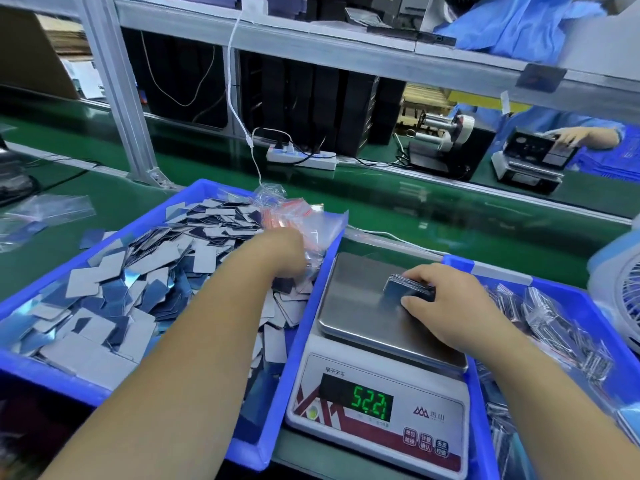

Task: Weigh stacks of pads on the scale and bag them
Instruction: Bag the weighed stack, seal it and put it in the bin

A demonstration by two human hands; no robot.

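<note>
A white digital scale (pixel 375 408) with a steel pan (pixel 356 299) stands in front of me, its green display lit. On the pan lies a small stack of pads (pixel 403 289), and my right hand (pixel 446 299) grips it from the right side. My left hand (pixel 282 252) reaches into the far right corner of a blue tray (pixel 48 374) and is blurred, down among a pile of clear zip bags (pixel 294 220) with red strips. I cannot tell whether it holds a bag. Loose grey and blue pads (pixel 114 296) fill that tray.
A second blue tray (pixel 575 299) on the right holds bagged pads (pixel 561 327). A white fan (pixel 620 285) stands at the right edge. Beyond the green conveyor belt (pixel 398 199) are a power strip (pixel 301 158), a white cable, aluminium frame posts, and another person at a scale (pixel 528 168).
</note>
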